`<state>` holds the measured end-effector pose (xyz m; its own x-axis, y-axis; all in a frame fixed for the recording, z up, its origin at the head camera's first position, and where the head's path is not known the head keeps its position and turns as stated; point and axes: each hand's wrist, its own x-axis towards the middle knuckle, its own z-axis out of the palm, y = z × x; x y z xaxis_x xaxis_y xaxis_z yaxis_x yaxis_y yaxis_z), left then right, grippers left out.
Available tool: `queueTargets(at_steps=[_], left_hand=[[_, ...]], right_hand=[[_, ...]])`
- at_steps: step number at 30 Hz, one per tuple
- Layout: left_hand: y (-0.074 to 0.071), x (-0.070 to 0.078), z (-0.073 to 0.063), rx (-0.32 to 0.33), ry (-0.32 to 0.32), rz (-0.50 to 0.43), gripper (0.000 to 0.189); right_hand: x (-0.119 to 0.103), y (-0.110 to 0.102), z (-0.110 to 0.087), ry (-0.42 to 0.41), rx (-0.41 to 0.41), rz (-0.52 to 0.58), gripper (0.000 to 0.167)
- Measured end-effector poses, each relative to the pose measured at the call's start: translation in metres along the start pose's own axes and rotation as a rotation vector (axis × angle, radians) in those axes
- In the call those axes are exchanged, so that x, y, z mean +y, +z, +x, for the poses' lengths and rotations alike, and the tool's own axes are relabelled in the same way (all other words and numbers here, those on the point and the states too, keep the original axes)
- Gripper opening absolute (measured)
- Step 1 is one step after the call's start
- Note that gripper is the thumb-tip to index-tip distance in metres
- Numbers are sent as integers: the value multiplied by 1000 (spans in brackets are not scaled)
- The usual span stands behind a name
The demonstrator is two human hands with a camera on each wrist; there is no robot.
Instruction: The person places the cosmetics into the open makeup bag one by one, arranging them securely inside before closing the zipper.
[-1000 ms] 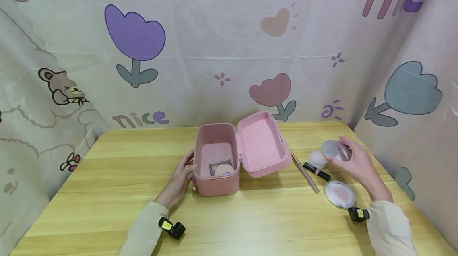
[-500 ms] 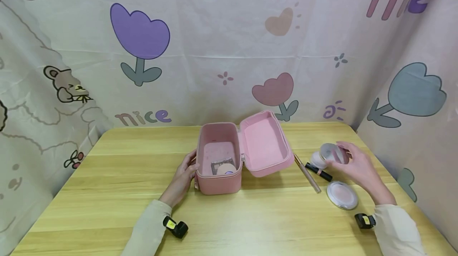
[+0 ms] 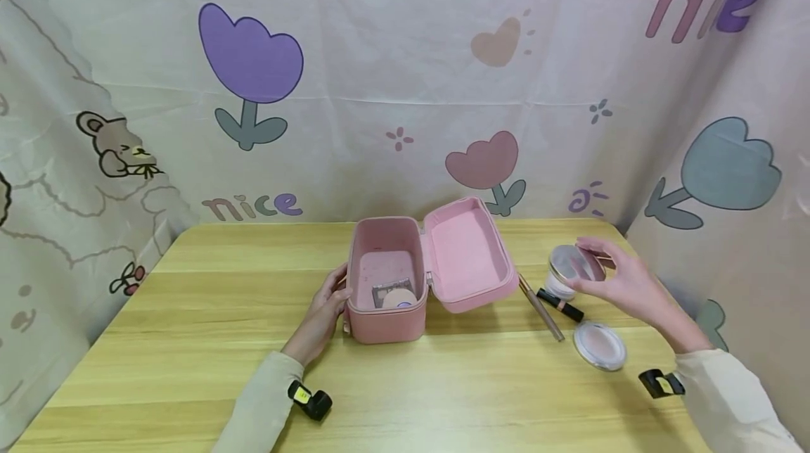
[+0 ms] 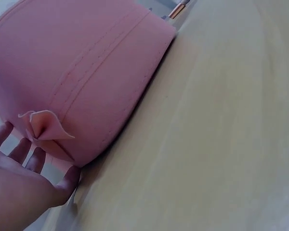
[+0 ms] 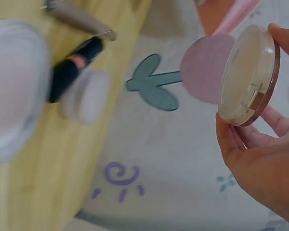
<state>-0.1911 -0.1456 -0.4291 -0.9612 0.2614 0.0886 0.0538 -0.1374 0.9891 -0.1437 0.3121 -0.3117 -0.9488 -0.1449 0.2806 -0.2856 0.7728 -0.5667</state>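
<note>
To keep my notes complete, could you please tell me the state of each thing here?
Case: upright, open.
Lid: swung out to the right.
Left hand: touching the case's side.
Right hand: pinching the clear-topped compact.
Clear-topped compact: shut, tilted, held in the air.
Other compact: lying flat; shut or not unclear.
Black tube: lying down.
Tan tube: lying down.
Palette: inside the case, partly covered.

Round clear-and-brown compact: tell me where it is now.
In the head view, the right hand holds the round clear-and-brown compact at the right, overlapping the short white round container and well right of the open pink case.
</note>
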Motion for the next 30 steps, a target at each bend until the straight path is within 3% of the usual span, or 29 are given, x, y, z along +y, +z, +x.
queueTargets(at_steps=[5,17,23,30], left_hand=[[1,2,-1,2,-1,-10,65],[0,1,-2,-5,-1,-15,63],[-3,3,-3,7,16,-5,63],[2,0,-3,-2,18,-18,64]], right_hand=[[-21,-4,12,-90,4,33,66],[-67,6,36,-35,-77,-49,71],[-87,19,51,-54,-101,4,72],[-100,31,66,-102,-188,38,66]])
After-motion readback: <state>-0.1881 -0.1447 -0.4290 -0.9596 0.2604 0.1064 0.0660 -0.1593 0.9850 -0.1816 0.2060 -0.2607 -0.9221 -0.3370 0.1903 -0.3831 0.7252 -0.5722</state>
